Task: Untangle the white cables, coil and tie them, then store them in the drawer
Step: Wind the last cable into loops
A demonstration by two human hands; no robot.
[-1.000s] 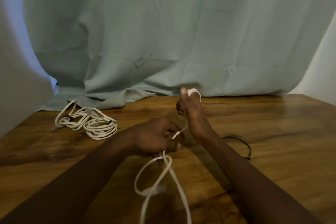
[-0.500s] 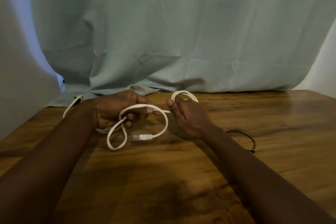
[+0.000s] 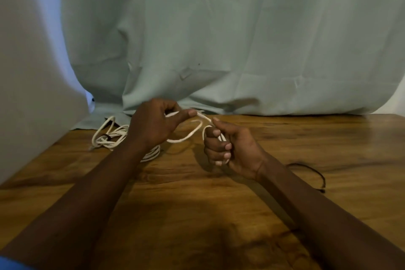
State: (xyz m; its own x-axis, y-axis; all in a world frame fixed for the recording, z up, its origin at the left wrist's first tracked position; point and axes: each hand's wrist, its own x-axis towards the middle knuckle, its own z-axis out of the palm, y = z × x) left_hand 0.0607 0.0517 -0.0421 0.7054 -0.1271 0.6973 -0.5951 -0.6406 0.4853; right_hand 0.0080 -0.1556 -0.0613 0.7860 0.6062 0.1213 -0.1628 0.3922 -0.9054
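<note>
**Both hands gripping one white cable**

Left hand is pinching the white cable between thumb and fingers. Right hand is curling its fingers round a small coil of it. A loop is hanging between them over the wooden surface. Second cable bundle is lying behind the left forearm, and a black cord is lying beside the right forearm.

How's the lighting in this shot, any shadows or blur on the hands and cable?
Head view: dim, soft light; left hand and right hand slightly soft, cable between them legible; dark shadow on the near table, faint sheen far right.
</note>
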